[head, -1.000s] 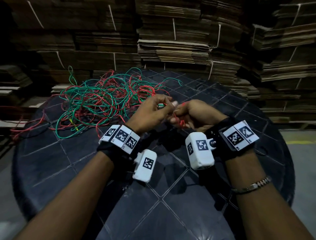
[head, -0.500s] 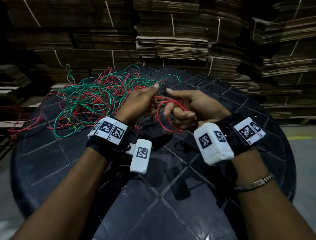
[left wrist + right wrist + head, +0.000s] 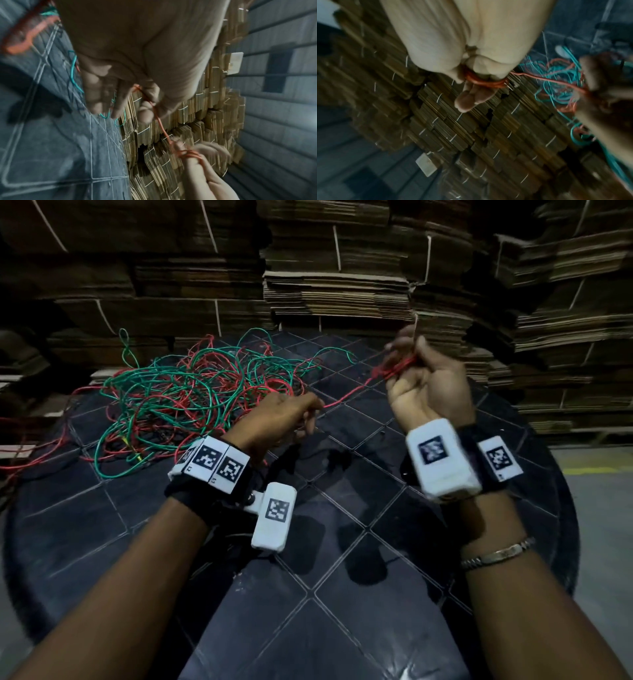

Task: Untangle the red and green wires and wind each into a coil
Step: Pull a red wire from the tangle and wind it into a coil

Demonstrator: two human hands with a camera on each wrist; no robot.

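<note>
Red wire (image 3: pixel 346 397) stretches taut, slanting up from the left hand (image 3: pixel 277 419), which pinches it, to the raised right hand (image 3: pixel 424 381). Several turns wrap the right fingers (image 3: pixel 471 97). Green wire (image 3: pixel 191 392) lies tangled with more red on the bench (image 3: pixel 342 594).

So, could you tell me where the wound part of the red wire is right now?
In the head view it is looped around the fingers of the right hand, raised right of the tangled pile; a strand runs down to the left hand.

No readable words anywhere; the wrist bands (image 3: pixel 215 463) carry only square coded markers, perhaps tiny digits.
</note>
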